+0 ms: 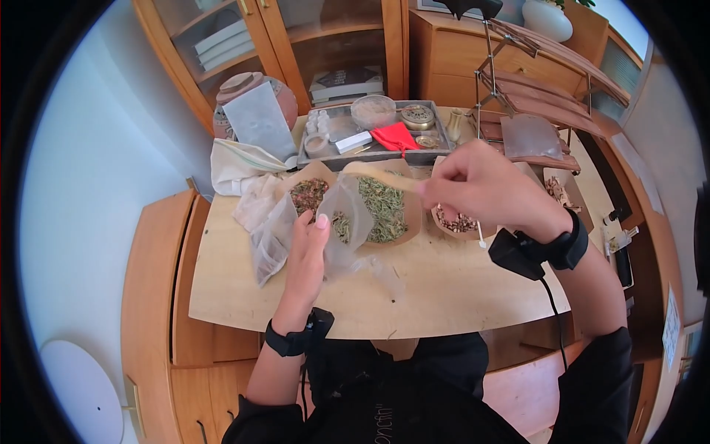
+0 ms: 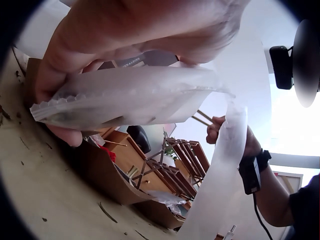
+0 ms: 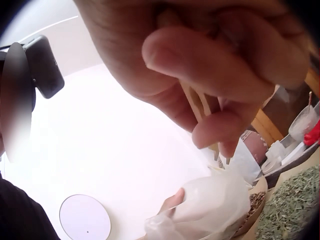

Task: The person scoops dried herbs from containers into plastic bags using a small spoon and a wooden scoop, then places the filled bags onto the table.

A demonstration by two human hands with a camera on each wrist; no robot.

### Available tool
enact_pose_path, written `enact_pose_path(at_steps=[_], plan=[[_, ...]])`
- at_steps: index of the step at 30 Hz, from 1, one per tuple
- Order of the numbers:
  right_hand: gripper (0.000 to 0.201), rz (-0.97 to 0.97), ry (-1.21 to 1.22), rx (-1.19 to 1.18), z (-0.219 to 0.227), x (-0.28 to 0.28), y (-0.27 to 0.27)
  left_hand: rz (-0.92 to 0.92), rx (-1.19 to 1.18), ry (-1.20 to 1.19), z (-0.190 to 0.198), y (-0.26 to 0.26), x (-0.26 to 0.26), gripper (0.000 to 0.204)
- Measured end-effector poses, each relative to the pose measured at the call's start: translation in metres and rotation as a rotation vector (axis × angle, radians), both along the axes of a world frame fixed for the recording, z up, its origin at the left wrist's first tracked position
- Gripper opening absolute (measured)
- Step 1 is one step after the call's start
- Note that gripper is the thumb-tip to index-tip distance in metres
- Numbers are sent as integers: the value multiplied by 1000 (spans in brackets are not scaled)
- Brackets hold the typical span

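Observation:
My left hand [image 1: 305,255] holds a translucent white bag [image 1: 347,214] above the table's left half, its thumb against the near side. Some dried green herb shows through the bag. In the left wrist view the bag's scalloped edge [image 2: 60,104] lies close by the fingers. My right hand [image 1: 495,185] grips pale wooden tongs [image 1: 388,177], which point left with their tips at the bag's upper edge. Two slim prongs of the tongs [image 3: 196,102] show below the fingers in the right wrist view. Behind the bag, cut green herb [image 1: 384,207] fills a brown paper tray.
Left of it is reddish dried herb [image 1: 309,194]; to the right are pinkish-brown pieces [image 1: 457,222]. A grey tray [image 1: 296,159] with a red pouch [image 1: 394,136] stands at the back. More bags [image 1: 270,248] lie left. A folding wooden rack [image 1: 532,92] rises at back right.

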State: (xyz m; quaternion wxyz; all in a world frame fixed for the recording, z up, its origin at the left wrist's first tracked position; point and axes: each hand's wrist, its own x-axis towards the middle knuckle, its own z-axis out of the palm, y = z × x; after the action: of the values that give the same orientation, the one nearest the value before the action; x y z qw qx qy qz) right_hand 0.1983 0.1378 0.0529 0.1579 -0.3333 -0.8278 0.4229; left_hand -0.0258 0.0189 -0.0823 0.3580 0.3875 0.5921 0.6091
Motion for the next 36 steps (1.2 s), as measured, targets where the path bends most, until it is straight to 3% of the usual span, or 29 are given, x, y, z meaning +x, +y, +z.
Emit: enact_pose_path(at_steps=[1, 3, 6, 9, 12, 18, 28, 34, 36], plan=[[33, -3, 1, -1, -4, 3, 6, -3, -1, 1, -3, 0, -2, 76], [34, -183, -124, -119, -12, 6, 16, -31, 79, -73, -5, -2, -3, 68], [33, -219, -222, -124, -55, 5, 41, -140, 124, -136, -4, -4, -6, 61], [32, -251, -265, -76, -75, -1, 54, -120, 94, -68, -10, -2, -7, 70], [32, -223, -362, 16, -77, -12, 60, -165, 30, -138, -5, -3, -5, 72], [33, -182, -261, -21, -82, -25, 50, -225, -18, -247, 21, 3, 12, 72], [33, -160, -304, -74, -83, -5, 31, -154, 57, -247, 8, 23, 14, 67], [30, -130, -304, 160, -93, 8, 23, -150, 44, -211, 12, 25, 18, 68], [28, -147, -252, 327, -99, 10, 25, -78, 66, -246, 2, 25, 16, 53]])
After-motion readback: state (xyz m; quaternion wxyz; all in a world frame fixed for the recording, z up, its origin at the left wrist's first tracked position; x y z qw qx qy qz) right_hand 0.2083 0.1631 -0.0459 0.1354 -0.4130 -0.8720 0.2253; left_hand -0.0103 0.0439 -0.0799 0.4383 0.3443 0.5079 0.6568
